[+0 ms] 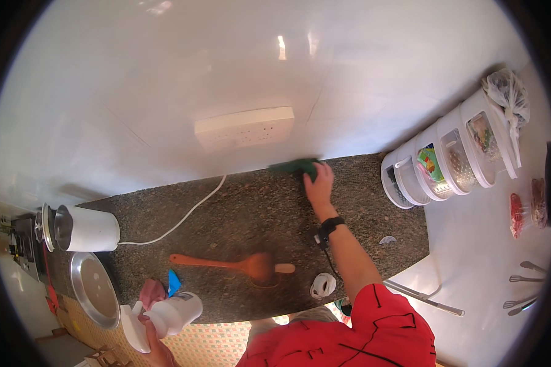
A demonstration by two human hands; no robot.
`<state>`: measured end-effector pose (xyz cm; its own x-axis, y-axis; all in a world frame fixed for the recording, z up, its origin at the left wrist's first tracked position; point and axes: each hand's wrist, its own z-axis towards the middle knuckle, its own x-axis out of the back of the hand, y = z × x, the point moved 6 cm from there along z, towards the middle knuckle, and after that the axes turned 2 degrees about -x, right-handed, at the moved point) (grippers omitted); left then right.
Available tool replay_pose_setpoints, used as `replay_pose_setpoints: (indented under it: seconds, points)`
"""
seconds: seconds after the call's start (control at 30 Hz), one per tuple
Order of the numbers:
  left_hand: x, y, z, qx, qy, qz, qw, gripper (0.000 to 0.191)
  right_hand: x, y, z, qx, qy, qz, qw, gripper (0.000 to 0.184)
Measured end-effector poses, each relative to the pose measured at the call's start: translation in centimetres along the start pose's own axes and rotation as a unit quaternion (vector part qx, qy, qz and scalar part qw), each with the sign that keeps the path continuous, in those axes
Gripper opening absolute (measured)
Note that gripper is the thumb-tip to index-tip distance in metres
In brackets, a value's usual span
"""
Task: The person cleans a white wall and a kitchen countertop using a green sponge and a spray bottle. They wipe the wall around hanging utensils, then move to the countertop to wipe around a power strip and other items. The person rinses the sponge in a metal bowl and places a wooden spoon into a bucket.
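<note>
My right hand [320, 186] is stretched out to the back of the speckled granite countertop [211, 220]. It grips a dark green cloth [298, 166] that lies along the edge where the counter meets the wall. In my left hand [155, 345], at the near left, is a white spray bottle [174, 314], tilted with its base over the counter's front edge. Just behind the bottle lie a crumpled pink cloth [153, 293] and a small blue piece [173, 282]. Between my arms rests a brown wooden ladle or spoon [220, 263], with a paler handle end [284, 268] beside its head.
At left are a white cylindrical appliance [87, 228] with its cord [179, 225] and a round metal pan [94, 289]. Stacked clear bins [434, 160] stand right. A white coil [323, 285] and a small crescent-shaped piece [387, 240] lie near my right arm. A socket box [245, 128] juts from the wall.
</note>
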<state>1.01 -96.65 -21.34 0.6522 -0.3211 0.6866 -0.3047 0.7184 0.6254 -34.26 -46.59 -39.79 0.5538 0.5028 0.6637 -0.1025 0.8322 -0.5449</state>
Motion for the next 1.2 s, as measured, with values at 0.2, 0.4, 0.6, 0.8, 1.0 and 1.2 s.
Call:
replay_pose_setpoints:
  seconds: [0.2, 0.4, 0.6, 0.8, 1.0, 1.2]
  points:
    - [-0.2, -1.7, -0.9, 0.184, -0.014, -0.241, 0.953, 0.037, -7.3, -3.4, -1.7, -0.046, -0.047, -0.063, 0.996, 0.02]
    - [1.0, 0.8, 0.0, 0.206, -0.002, -0.25, 0.946, 0.046, -13.0, -20.7, -11.8, 0.109, -0.235, 0.172, 0.951, 0.02]
    - [1.8, -1.8, 1.6, 0.232, -0.011, -0.205, 0.951, 0.051, -9.8, -19.9, -12.7, 0.19, -0.366, 0.274, 0.869, 0.034]
    - [2.3, -2.2, 2.5, 0.2, -0.004, -0.242, 0.949, 0.05, -1.8, -2.6, -3.5, 0.028, -0.115, -0.014, 0.993, 0.035]
    - [1.3, -3.1, 2.0, 0.213, -0.029, -0.25, 0.944, 0.051, -4.4, -4.6, -8.4, 0.022, -0.099, -0.056, 0.993, 0.034]
    - [-0.1, -2.1, 2.4, 0.187, -0.072, -0.242, 0.949, 0.05, -8.3, -18.2, -18.8, 0.178, -0.301, 0.161, 0.923, 0.038]
